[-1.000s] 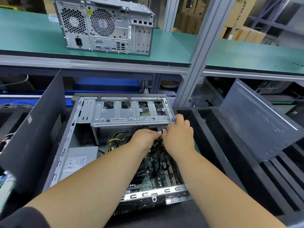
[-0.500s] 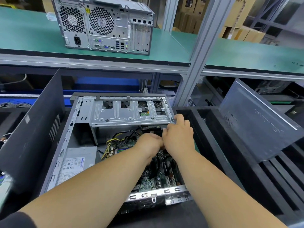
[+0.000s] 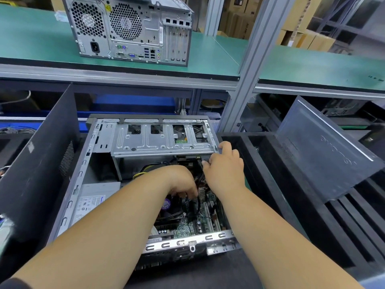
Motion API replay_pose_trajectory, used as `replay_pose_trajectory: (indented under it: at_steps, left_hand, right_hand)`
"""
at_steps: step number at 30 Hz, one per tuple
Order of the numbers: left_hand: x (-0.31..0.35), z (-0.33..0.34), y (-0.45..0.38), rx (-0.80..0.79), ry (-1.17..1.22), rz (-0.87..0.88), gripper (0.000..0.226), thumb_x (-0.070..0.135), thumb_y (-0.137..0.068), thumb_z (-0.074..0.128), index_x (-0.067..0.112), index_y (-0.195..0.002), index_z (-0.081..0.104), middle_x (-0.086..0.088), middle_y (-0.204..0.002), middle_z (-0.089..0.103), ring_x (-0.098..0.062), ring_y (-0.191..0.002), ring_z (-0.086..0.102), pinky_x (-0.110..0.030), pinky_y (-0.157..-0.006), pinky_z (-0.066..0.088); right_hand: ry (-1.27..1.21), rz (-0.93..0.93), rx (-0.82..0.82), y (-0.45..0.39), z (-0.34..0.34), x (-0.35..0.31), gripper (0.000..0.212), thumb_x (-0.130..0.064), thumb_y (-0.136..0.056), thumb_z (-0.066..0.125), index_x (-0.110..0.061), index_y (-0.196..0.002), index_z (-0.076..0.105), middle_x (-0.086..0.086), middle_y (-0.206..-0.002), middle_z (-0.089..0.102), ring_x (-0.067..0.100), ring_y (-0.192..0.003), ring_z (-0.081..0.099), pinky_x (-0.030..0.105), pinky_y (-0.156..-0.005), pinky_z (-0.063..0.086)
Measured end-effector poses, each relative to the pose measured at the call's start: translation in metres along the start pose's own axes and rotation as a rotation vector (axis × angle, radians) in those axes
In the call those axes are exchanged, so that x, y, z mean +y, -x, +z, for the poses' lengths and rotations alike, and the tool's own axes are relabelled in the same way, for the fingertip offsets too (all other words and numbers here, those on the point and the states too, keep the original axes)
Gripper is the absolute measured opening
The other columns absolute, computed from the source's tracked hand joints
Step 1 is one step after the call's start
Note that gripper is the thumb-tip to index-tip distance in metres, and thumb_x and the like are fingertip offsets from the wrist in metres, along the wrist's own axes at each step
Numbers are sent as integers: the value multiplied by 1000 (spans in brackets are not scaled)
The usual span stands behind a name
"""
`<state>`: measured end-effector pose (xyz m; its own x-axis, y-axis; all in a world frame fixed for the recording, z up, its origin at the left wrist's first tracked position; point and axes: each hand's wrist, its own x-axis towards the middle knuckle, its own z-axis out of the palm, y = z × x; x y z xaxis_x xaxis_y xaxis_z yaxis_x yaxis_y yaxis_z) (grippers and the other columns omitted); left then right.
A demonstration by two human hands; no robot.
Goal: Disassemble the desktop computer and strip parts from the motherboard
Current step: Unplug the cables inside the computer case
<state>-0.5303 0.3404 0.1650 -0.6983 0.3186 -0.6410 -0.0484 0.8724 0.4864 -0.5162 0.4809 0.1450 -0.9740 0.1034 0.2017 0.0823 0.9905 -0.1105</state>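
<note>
The open desktop case (image 3: 83, 176) lies on its side in front of me, with the silver drive cage (image 3: 158, 140) across its far end. Below the cage are the green motherboard (image 3: 200, 224) and the black CPU fan (image 3: 168, 211). My left hand (image 3: 181, 182) reaches down over the board, fingers curled, and pinches a black cable (image 3: 196, 203). My right hand (image 3: 226, 170) is at the cage's right corner. Its forefinger lies on the cage edge and its thumb pinches a grey connector (image 3: 205, 158) under the cage. The other fingertips are hidden.
A grey power supply (image 3: 95, 199) fills the case's near left. Yellow and black wires (image 3: 145, 171) bunch behind my left wrist. A black side panel (image 3: 37, 174) stands on the left and another panel (image 3: 325, 151) leans on the right. A second tower (image 3: 129, 28) sits on the green shelf.
My left hand has left my right hand and dropped toward the motherboard, nearer to me. My right hand has stayed at the cage corner.
</note>
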Motion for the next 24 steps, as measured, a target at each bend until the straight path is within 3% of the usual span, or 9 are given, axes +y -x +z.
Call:
replay_pose_trajectory:
  at_steps: [2, 4, 6, 8, 10, 13, 18, 24]
  left_hand:
    - [-4, 0, -8, 176, -207, -30, 29, 25, -92, 57, 10, -114, 69, -5, -103, 65, -20, -87, 54, -30, -82, 47]
    - [-6, 5, -17, 253, -138, 37, 29, 23, -97, 51, 9, -117, 67, -8, -108, 65, -22, -93, 57, -28, -86, 46]
    - [-7, 11, -24, 224, 324, 122, 27, 16, -98, 52, 6, -118, 66, -9, -105, 66, -22, -91, 63, -31, -89, 51]
    - [-7, 17, -26, 179, 747, 149, 25, 8, -98, 49, 1, -119, 61, -8, -91, 65, -18, -74, 62, -29, -70, 53]
    - [-8, 20, -31, 176, 960, 131, 23, 9, -100, 47, 5, -117, 61, -6, -88, 68, -13, -72, 63, -23, -64, 51]
    - [-8, 20, -33, 97, 1181, 83, 19, 22, -99, 53, 12, -110, 64, -2, -87, 72, -13, -81, 66, -25, -70, 51]
    - [-7, 18, -34, 58, 1342, 90, 18, 31, -97, 55, 17, -90, 62, 2, -72, 74, -14, -83, 68, -28, -75, 51]
    - [-5, 19, -36, 86, 1376, 71, 22, 30, -98, 53, 15, -86, 63, 2, -66, 73, -11, -70, 69, -26, -71, 52]
  right_hand:
    - [3, 1, 0, 0, 0, 0, 38, -45, -97, 52, -14, -102, 72, 1, -132, 37, 24, -109, 41, 37, -91, 37]
    - [19, 3, -5, 0, 0, 0, 37, -45, -98, 51, -15, -103, 71, 1, -133, 36, 25, -109, 41, 37, -90, 36]
    - [42, 2, -11, -1, 0, -1, 36, -45, -98, 50, -16, -106, 70, 1, -133, 36, 25, -110, 41, 37, -90, 36]
    - [49, -1, -17, -1, 1, -1, 34, -43, -99, 50, -16, -107, 69, 2, -135, 35, 25, -111, 41, 37, -90, 35]
    - [47, -4, -14, -1, 1, -1, 33, -42, -99, 50, -17, -107, 69, 2, -135, 35, 25, -111, 41, 37, -89, 35]
    - [38, -7, -5, -2, 1, -1, 30, -40, -98, 51, -18, -105, 69, 1, -134, 36, 25, -111, 41, 37, -88, 34]
    - [-83, 12, -10, -4, 0, 3, 23, -38, -95, 59, -19, -93, 72, -3, -134, 37, 22, -114, 36, 36, -91, 32]
    - [-139, 49, -7, -3, 0, 2, 20, -34, -94, 60, -19, -89, 73, -5, -132, 38, 20, -113, 35, 36, -92, 33]
